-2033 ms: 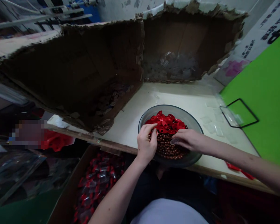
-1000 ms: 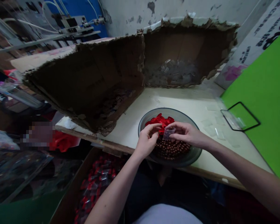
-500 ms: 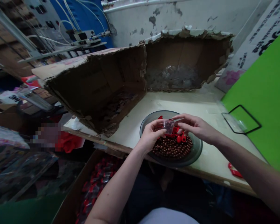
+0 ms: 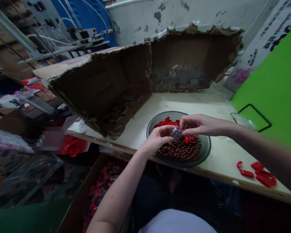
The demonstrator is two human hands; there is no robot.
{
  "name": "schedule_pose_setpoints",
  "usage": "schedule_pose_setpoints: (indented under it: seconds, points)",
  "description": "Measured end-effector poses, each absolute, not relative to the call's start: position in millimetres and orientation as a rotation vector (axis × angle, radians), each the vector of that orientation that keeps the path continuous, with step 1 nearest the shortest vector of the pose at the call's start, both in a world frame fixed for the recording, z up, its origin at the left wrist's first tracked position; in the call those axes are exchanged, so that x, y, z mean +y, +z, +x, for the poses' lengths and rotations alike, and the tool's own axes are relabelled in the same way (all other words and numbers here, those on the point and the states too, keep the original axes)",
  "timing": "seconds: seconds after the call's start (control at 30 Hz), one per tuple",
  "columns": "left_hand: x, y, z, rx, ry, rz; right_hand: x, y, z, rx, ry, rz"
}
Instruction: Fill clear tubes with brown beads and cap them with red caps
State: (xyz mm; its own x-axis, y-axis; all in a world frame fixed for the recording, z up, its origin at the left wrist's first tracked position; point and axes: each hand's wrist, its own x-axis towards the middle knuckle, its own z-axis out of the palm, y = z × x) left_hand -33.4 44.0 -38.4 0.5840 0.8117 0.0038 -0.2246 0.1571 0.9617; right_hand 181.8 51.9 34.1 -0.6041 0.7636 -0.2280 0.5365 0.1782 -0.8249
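Note:
Over a round metal basin (image 4: 203,154), my left hand (image 4: 158,138) pinches a small clear plastic container (image 4: 176,134) between thumb and fingers. The container is tilted, and its contents are hard to make out. My right hand (image 4: 196,124) is closed at the container's right side, its fingertips pressed together. What lies between them is hidden. Glossy brown beads (image 4: 180,151) fill the near part of the basin. Red plastic pieces (image 4: 167,121) are heaped at its far side, and a few red ones (image 4: 189,139) lie beside the beads under my right hand.
Torn-open cardboard boxes stand behind: the left box (image 4: 102,84) holds flat pieces, the right box (image 4: 196,45) clear plastic parts. Red plastic parts (image 4: 264,178) lie by the table's front edge (image 4: 223,183). A floor carton (image 4: 75,197) holds red-and-clear items. A green panel (image 4: 276,97) borders the right.
The clear container came up out of the basin in my right hand and passed to my left hand. My right hand has since closed its fingers at the container's side.

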Motion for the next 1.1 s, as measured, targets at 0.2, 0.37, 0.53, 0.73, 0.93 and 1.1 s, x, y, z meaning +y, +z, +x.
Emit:
schedule_pose_setpoints:
  seconds: [0.2, 0.37, 0.53, 0.73, 0.93, 1.1]
  points:
    - [42, -43, -38, 0.711, 0.751, 1.274, 47, 24, 178, -2.394, 1.233, -1.245]
    - [44, -45, -38, 0.699, 0.729, 1.221, 47, 26, 177, -2.577, 0.937, -1.248]
    - [44, -46, -36, 0.560, 0.837, 0.960, 40, 25, 173, -2.260, 1.072, -1.222]
    - [46, -42, -40, 0.460, 0.968, 0.902, 37, 10, 191, -1.842, 1.025, -1.321]
    - [46, -43, -49, 0.521, 1.099, 0.999, 52, -27, 216, -2.337, 0.497, -1.812]
    - [38, -46, -45, 0.604, 1.056, 0.974, 54, -55, 208, -2.423, 0.422, -2.129]
